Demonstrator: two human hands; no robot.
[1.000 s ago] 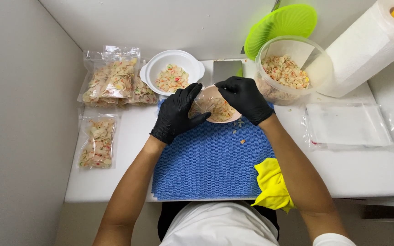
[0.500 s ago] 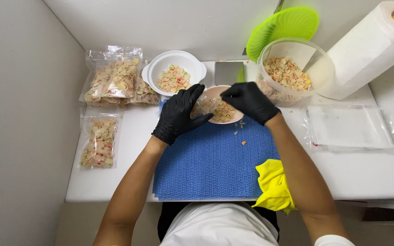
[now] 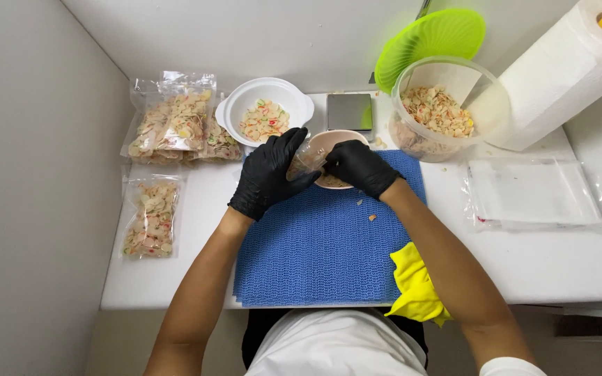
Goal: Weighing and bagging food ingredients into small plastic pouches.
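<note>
Head view: left hand [image 3: 267, 175] in a black glove grips a small clear bag [image 3: 306, 159] at the blue mat's [image 3: 315, 251] far edge, while the right hand [image 3: 359, 167] grips a pink bowl [image 3: 336, 143] tilted against the bag's mouth. Mouth seems best kept wide beneath the rim; crumbs [image 3: 366, 210] already lie on the mat.

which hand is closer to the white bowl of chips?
Left. The left hand sits just below the white bowl, fingertips almost at its rim. The right hand is further off to the bowl's right, at the small pink bowl.
</note>
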